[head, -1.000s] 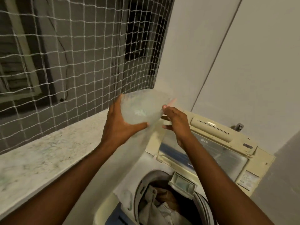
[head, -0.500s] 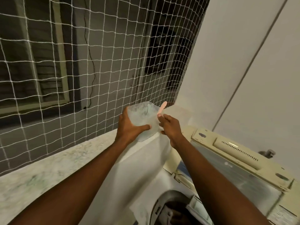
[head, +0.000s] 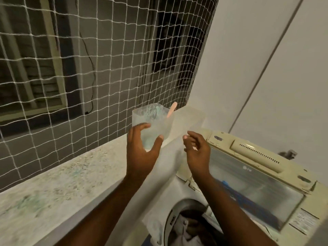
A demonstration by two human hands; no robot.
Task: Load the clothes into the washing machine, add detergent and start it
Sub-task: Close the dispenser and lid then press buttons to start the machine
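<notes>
A translucent detergent container (head: 152,116) stands on the far corner of the speckled ledge (head: 71,174), with a pink scoop handle (head: 171,109) sticking out of it. My left hand (head: 142,150) is just in front of its lower part, fingers spread and loose. To the right, my right hand (head: 197,150) hovers with its fingers apart and nothing in them. Below, the washing machine's drum opening (head: 170,221) shows clothes (head: 191,235) inside. Its lid (head: 257,183) is raised.
A second translucent box shape (head: 190,118) stands right of the container against the white wall (head: 266,68). White netting (head: 106,68) closes off the opening behind the ledge. The machine's cream rear panel (head: 255,153) lies to the right.
The container, held tilted in the air before, now stands on the ledge corner. My left hand has loosened from it and my right hand has let go of the pink scoop.
</notes>
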